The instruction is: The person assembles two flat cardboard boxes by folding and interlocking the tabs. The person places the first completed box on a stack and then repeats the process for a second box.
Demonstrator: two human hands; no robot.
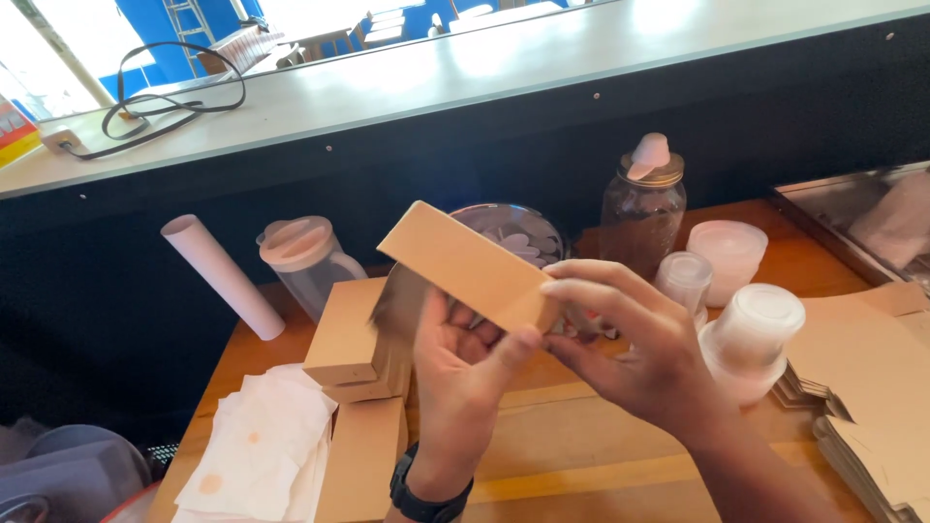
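Above the wooden table [581, 455], just in front of the dark glass jar [641, 225], both hands hold up a long kraft cardboard box [465, 266] that is being folded into shape. The left hand [463, 373] cups the box from below, thumb pressed to the near end and fingers curled behind it; the right hand [630, 349] pinches that same end from the right side, fingertips closed on the corner. The box looks formed along its length, its top and front panels squared, but a flap [399, 302] hangs loose and blurred at its lower left, so by my judgement this one is not yet closed. Left of the jar and lower on the table, a stack of finished boxes [354, 339] of the same cardboard lies with another box [363, 460] in front of it, which suggests several are already done. Right of the jar, at the table's edge, a pile of flat unfolded cardboard blanks [872, 387] waits, so much of the folding appears to be left. Just right of the jar stand lidded clear plastic tubs [751, 334]; left of it sit a glass bowl [513, 232], a lidded clear pitcher [305, 260] and a white paper roll [221, 276]. Crumpled white napkins [262, 450] lie further left, beside the stacked boxes, and a black cable [170, 92] is coiled on the pale counter behind the jar
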